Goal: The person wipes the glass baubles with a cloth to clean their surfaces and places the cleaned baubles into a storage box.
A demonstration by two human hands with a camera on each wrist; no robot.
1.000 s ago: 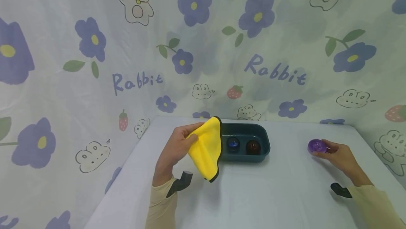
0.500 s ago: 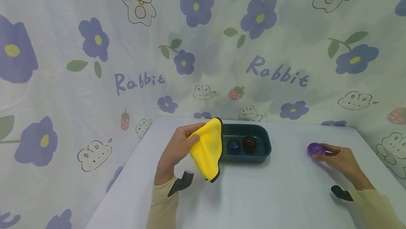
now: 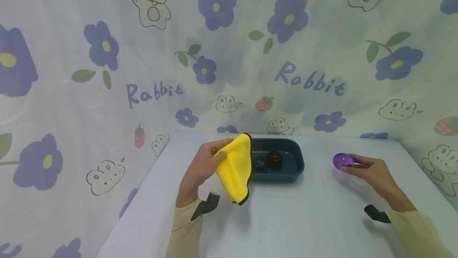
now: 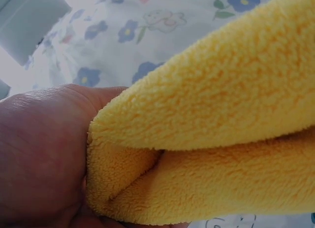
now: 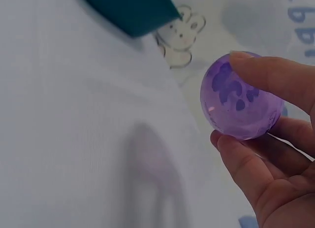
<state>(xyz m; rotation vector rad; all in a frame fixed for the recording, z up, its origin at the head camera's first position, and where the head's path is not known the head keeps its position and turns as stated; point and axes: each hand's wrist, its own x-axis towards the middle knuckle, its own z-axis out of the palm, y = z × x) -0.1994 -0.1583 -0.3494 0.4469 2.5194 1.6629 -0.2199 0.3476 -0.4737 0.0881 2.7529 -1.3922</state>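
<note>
Leftward, toward the dark teal tray (image 3: 280, 179), the translucent purple ball (image 3: 342, 161) had shifted, pinched above the table (image 3: 315, 218) by the fingers of the right hand (image 3: 372, 172); the left hand (image 3: 202, 164) gripped a yellow cloth (image 3: 234, 168). From my remote seat I judged a loosened pinch could let the smooth ball slip. "Rabbit" showed twice on the backdrop (image 3: 243, 71); I read no brand.

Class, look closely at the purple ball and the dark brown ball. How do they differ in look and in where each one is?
Colour: the purple ball is bright and see-through, while the dark brown ball looks much darker.
Place: the purple ball is held up above the table by the right hand; the dark brown ball sits in the dark teal container, untouched by either hand.
Shared: both are round.
</note>
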